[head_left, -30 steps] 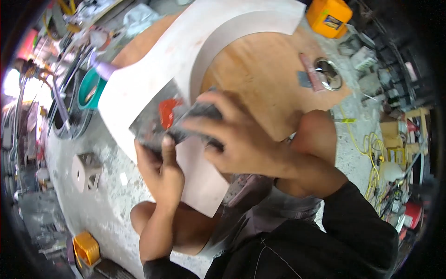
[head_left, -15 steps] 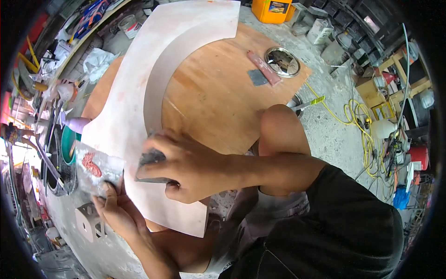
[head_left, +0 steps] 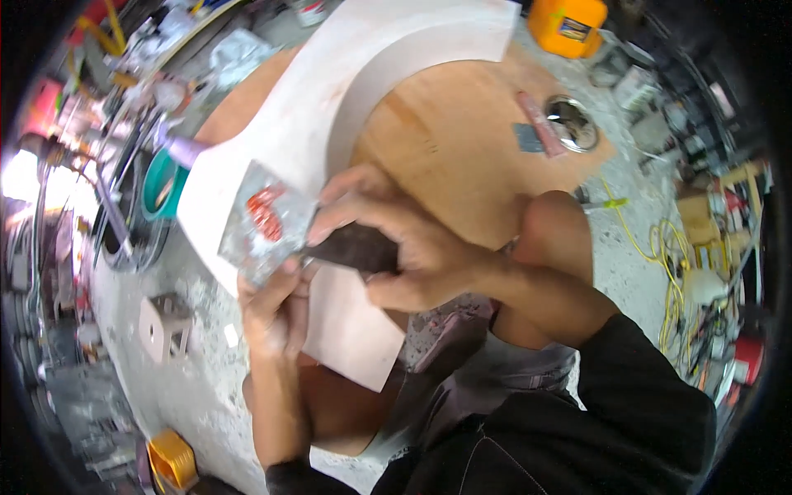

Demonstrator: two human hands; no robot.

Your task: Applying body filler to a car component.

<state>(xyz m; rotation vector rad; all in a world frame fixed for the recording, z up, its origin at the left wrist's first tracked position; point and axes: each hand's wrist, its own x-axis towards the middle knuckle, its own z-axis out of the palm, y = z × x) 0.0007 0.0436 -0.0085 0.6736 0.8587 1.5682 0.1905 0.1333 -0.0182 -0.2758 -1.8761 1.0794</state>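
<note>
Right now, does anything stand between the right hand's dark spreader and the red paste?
Nothing visible does: the right hand holds the dark spreader by the right side of the grey plate, and the red paste lies uncovered. The left hand grips the plate's lower edge, clear of the paste.

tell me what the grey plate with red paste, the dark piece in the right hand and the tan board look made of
Grey plate: metal or hard plastic, unclear which; smooth and shiny, with pale glare.
Dark piece: perhaps rubber or foam; looks matte, though blur leaves it open.
Tan board: likely plywood, dull; warm brown with faint streaks.
</note>
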